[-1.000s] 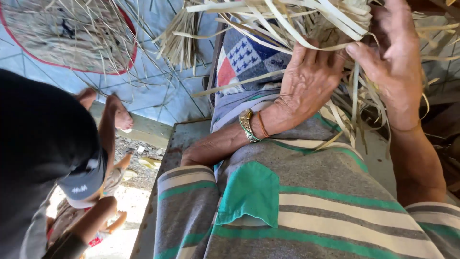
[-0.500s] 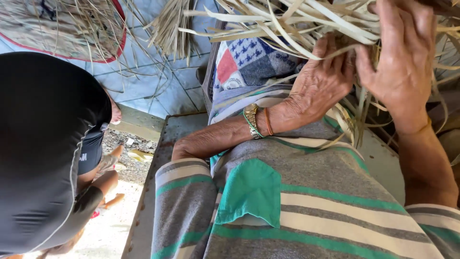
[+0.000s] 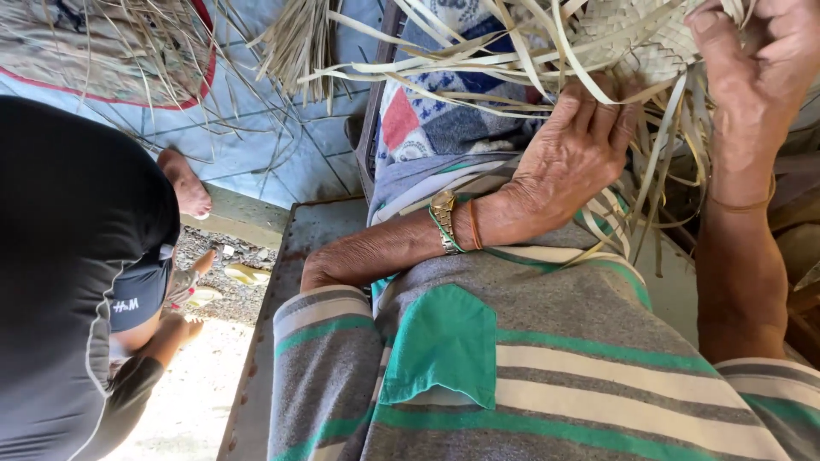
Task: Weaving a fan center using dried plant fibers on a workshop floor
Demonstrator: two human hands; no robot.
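Left hand [image 3: 574, 154] is curling its fingers [image 3: 598, 107] around pale leaf strips [image 3: 478, 64] at the lower edge of the woven piece [image 3: 636, 34], gripping them against the lap. Right hand [image 3: 756, 72] is closing on the right side of the woven piece, thumb and fingers pinching strips near the top right corner of the frame. The woven piece is sitting up top, above both wrists, with loose strips fanning out left and hanging down below it. A gold wristwatch [image 3: 442, 220] and thin bands are sitting on the left wrist, below and left of the woven piece. Patchwork cloth [image 3: 427, 115] in red, blue and grey squares is lying just left of the left hand, under the strips. Grey shirt with green and cream stripes and a green pocket [image 3: 440, 346] is filling the bottom, well below the woven piece. Another person in a dark top [image 3: 68, 256] is crouching far left, one bare foot [image 3: 184, 183] on the blue tiled floor [image 3: 290, 154]. A round mat with a red rim [image 3: 102, 51] is lying at top left, far from the woven piece.
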